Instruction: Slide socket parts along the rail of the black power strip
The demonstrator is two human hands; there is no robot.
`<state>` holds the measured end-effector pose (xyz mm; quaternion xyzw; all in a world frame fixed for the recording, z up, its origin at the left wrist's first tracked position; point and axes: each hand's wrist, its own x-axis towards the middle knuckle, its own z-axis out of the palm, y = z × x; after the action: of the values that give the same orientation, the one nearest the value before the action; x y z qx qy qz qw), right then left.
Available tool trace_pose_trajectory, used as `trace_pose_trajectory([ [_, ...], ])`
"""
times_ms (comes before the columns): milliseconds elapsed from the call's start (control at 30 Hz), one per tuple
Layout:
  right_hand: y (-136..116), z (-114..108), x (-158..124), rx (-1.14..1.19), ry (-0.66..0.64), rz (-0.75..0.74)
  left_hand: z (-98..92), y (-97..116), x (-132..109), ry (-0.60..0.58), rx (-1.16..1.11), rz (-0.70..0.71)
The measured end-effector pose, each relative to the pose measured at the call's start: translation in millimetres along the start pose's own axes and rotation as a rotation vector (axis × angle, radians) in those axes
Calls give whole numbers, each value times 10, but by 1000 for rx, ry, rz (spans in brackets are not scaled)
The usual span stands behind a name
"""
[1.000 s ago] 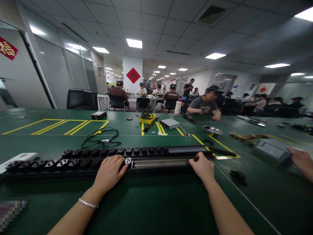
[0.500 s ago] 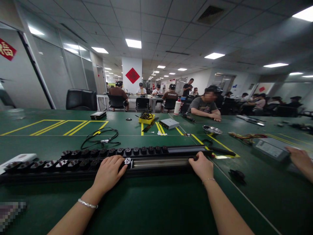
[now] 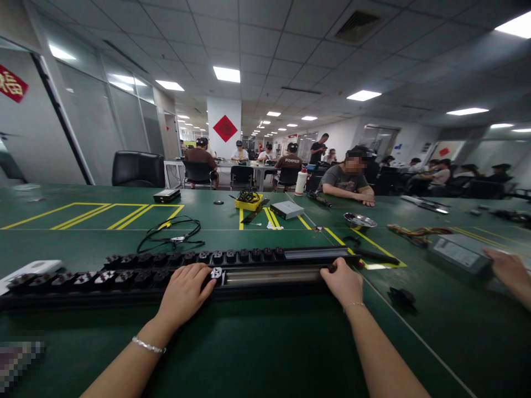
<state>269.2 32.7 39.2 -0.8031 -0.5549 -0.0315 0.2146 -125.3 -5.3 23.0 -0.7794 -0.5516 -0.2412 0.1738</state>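
A long black power track [image 3: 274, 290] lies across the green table in front of me, with a row of black plug blocks [image 3: 103, 279] showing metal prongs along its left part. My left hand [image 3: 186, 290] rests over the track, thumb and fingers curled round the last plug block [image 3: 216, 272], which has a pale face. To its right the track's channel [image 3: 269, 276] is bare metal. At the right end my right hand [image 3: 343, 283] pinches a small dark part at the track; the fingers hide most of it. Parallel behind it lies a second track [image 3: 317, 252] with similar blocks.
A black cable [image 3: 170, 235] lies coiled behind the tracks. Further back are a yellow box [image 3: 249, 203], a grey box [image 3: 287, 209] and a metal dish [image 3: 360, 220]. At right, another person's hand [image 3: 512, 271] touches a grey power supply [image 3: 458, 253]; a black part [image 3: 402, 298] lies nearer.
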Motion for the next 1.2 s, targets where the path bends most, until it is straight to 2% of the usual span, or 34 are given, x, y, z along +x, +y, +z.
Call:
trace_pose_trajectory([
  [933,20,76,5,19,27,45,1,-7,1,-5,8,6],
  [1200,83,112,25,18,71,38,20,-13,-3,15,2,7],
])
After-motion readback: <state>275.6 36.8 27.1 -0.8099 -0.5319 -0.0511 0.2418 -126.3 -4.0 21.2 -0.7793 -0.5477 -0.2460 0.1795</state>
